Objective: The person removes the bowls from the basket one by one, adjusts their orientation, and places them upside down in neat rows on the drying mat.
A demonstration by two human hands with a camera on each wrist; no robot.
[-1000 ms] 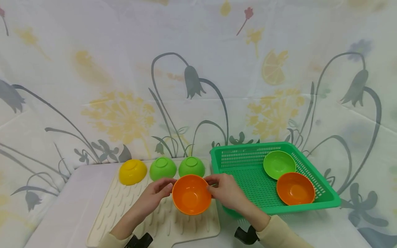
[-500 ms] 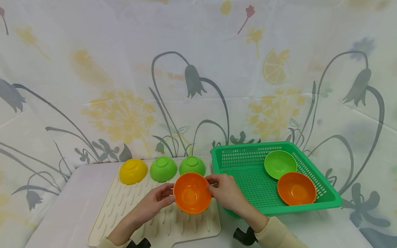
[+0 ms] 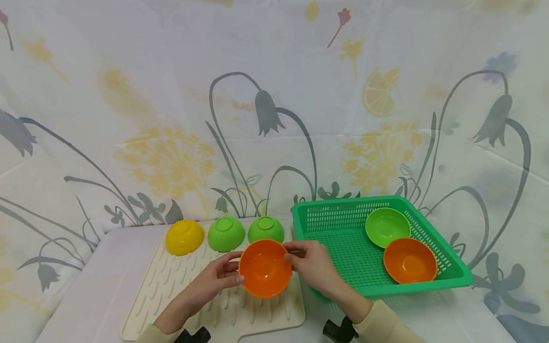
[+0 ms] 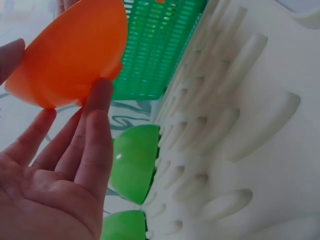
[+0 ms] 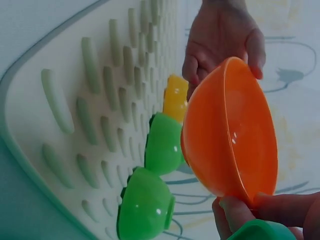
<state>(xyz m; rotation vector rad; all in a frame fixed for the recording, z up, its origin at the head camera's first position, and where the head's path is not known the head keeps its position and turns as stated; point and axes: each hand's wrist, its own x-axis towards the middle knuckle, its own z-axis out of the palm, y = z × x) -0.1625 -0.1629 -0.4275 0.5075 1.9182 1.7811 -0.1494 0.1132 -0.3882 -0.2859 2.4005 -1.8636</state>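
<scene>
Above the cream drying mat, both hands hold an orange bowl, its hollow facing the head camera. My right hand pinches the rim at its right, thumb inside, as the right wrist view confirms. At the opposite side is my left hand, thumb at the rim and fingertips against the bowl's outer wall. Along the mat's back edge, a yellow bowl and two green bowls, one left and one right, rest upside down.
To the right stands a green plastic basket with slotted walls. Inside it, a light green bowl and another orange bowl lie hollow side up, touching or nearly so. A flower-printed cloth hangs behind the table.
My left fingers shift slightly on the orange bowl, which turns and tilts a little between the hands. The other bowls and the basket stay put.
</scene>
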